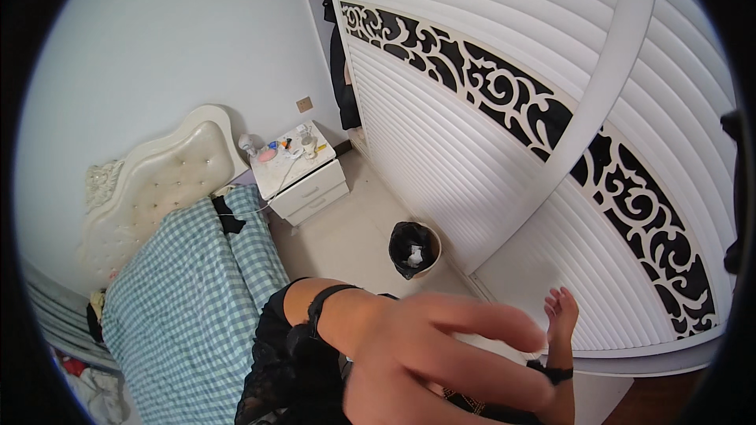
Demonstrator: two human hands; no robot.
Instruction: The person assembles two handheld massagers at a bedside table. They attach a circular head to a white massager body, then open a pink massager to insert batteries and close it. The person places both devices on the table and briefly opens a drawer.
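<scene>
My left hand [449, 358] is raised very close to the camera and looks large and blurred. Its bent fingers point to the right with gaps between them, and nothing shows in its grasp. A black band [319, 307] circles the bare skin behind this hand, next to black lacy clothing [276, 366]. Farther right, my right hand [561, 313] is held up in front of the white sliding wardrobe door [520, 283]. Its fingers are loosely curled and slightly apart, with no object in them. On that wrist sits a black wristband [555, 372].
A bed with a blue checked cover [181, 291] and tufted cream headboard [177, 181] stands at left. Beside it is a white nightstand [303, 197] carrying small items and a cable. A bin lined with a black bag [409, 238] stands by the wardrobe, with white paper inside.
</scene>
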